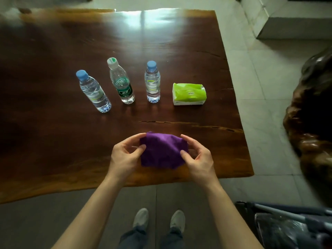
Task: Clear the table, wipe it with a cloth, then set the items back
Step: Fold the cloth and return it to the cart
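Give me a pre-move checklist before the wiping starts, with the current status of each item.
1. Cloth in hand: ok. The left hand and right hand both grip the purple cloth at its side edges.
2. Table cleared: not ok. Three water bottles, the left blue-capped one, the green-labelled one and the right blue-capped one, plus the tissue pack, stand on the wooden table.
3. Bottle caps on: ok, all three show caps.
4. Bottles upright: ok, none has toppled.
5. Cloth damp or dry: cannot tell.
6. A place to put the items: cannot tell.
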A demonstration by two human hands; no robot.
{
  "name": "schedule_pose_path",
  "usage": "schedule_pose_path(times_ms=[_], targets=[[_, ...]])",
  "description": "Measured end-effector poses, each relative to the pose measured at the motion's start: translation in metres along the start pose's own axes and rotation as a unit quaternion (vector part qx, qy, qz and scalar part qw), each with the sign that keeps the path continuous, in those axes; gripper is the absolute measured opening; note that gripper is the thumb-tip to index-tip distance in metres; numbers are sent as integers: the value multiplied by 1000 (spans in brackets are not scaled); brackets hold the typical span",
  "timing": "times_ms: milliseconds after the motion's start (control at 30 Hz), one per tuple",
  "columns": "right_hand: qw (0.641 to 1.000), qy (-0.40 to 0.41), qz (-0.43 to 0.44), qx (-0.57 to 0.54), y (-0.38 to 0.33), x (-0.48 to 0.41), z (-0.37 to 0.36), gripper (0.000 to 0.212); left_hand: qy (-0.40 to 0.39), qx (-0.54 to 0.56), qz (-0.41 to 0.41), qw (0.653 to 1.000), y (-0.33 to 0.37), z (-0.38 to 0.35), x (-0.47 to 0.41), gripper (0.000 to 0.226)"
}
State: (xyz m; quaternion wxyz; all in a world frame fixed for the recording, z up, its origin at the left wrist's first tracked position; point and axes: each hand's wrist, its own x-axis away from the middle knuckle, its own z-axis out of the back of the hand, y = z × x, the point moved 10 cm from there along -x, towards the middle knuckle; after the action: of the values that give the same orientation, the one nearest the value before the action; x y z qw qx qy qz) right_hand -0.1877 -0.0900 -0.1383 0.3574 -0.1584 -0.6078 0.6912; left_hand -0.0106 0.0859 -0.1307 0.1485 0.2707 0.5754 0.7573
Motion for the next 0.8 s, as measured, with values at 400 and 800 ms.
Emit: schedule_pose_path(times_ms=[400, 800], targets=[[953, 293, 54, -48, -45, 131, 109, 19, -194, 31, -102, 975, 100, -86, 48, 23], [870, 490, 50, -3, -51, 340, 217, 29, -441, -50, -223, 868, 170, -246, 183, 35]])
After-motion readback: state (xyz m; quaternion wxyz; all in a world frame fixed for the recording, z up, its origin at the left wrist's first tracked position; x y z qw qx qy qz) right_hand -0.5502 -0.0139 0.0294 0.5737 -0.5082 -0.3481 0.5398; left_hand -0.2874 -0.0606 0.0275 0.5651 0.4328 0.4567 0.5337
